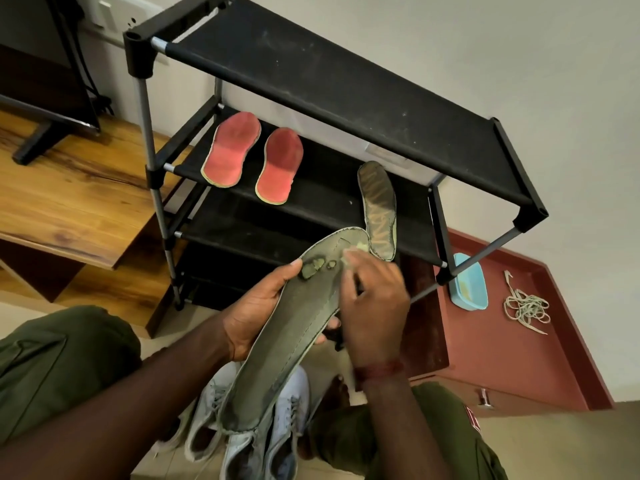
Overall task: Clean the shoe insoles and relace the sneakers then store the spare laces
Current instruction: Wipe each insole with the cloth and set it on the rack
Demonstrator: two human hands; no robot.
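Pale wall and floor frame a black shoe rack (346, 81), its middle shelf carrying two red insoles (232, 150) and a grey one (377, 209). Before it, the left hand (256, 317) grips a grey-green insole (294, 341) from below, thumb hooked over its edge, forearm reaching in from lower left. The right hand (374, 306) arches over the toe end, wrist raised, bent fingertips pressing down; blur hides whether they pinch anything. Sneakers (207, 410) sit on the floor beneath. Spare laces (526, 306) lie beside a blue tray (471, 289) on the red-brown cabinet (485, 341).
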